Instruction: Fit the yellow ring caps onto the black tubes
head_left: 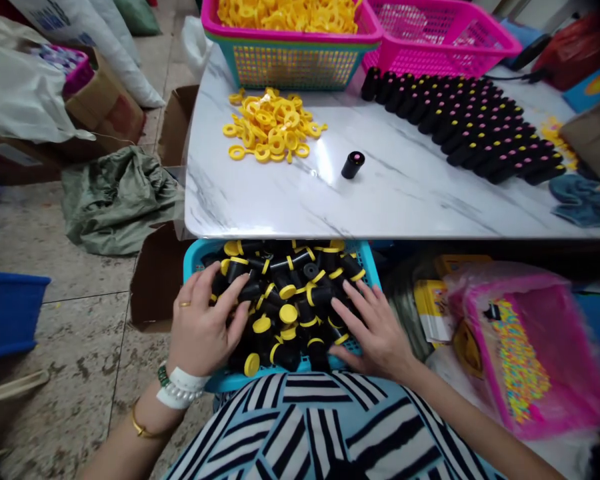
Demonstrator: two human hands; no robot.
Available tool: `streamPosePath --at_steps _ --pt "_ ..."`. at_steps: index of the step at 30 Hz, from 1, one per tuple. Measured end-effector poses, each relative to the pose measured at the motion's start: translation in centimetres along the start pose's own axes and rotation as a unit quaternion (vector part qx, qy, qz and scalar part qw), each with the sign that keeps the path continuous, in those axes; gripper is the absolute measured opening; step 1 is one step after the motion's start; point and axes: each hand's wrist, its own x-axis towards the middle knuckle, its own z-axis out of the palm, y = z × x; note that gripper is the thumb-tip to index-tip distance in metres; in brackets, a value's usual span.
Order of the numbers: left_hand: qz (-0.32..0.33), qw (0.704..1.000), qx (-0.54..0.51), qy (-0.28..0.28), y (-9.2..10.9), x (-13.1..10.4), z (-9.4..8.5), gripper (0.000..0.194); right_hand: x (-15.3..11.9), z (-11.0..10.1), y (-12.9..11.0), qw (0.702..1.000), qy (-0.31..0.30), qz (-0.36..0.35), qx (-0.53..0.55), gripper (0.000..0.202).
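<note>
A blue plastic basket [371, 260] sits against my lap, below the table edge. It is filled with loose black cylinders with yellow caps [288, 313], lying in all directions. My left hand [200, 327] rests over the basket's left side, its fingers apart and touching the cylinders. On the right side, my right hand [377, 327] lies with spread fingers against the pieces near the rim. Neither hand grips a piece that I can see. A single black cylinder [353, 165] with a pink dot on top stands on the white marbled table [405, 207].
Yellow ring-shaped pieces [275, 130] are heaped on the table. Behind them stands a stacked basket [295, 63] full of similar pieces. Rows of black cylinders [465, 120] fill the right. A pink bin [570, 360] with small colourful bits stands low right; a cardboard box [153, 280] is left.
</note>
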Motion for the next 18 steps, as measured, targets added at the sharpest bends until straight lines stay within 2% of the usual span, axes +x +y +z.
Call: streamPosePath --at_steps 4,7,10,13,15,18 --pt "-0.037 0.999 -0.021 0.002 0.6 -0.4 0.9 0.054 4.7 0.1 -0.7 0.999 -0.031 0.043 0.005 0.063" --pt "-0.047 0.998 -0.029 -0.004 1.0 -0.1 1.2 0.061 6.8 0.3 -0.9 0.997 -0.039 0.027 0.060 0.067" --pt "-0.059 0.997 -0.040 0.001 0.9 0.5 1.1 0.067 7.3 0.1 -0.5 0.994 -0.028 -0.003 0.108 0.070" --pt "-0.026 0.999 -0.034 -0.025 0.5 0.7 1.2 0.073 7.1 -0.3 0.4 0.993 -0.002 -0.025 0.119 0.068" --pt "0.000 0.999 -0.001 -0.048 0.3 0.7 1.3 0.076 7.2 -0.8 1.3 0.993 0.018 -0.042 0.112 0.063" --pt "0.007 0.998 0.041 -0.041 0.2 0.8 0.9 0.077 8.3 -2.5 2.5 0.989 0.072 -0.054 0.117 0.048"
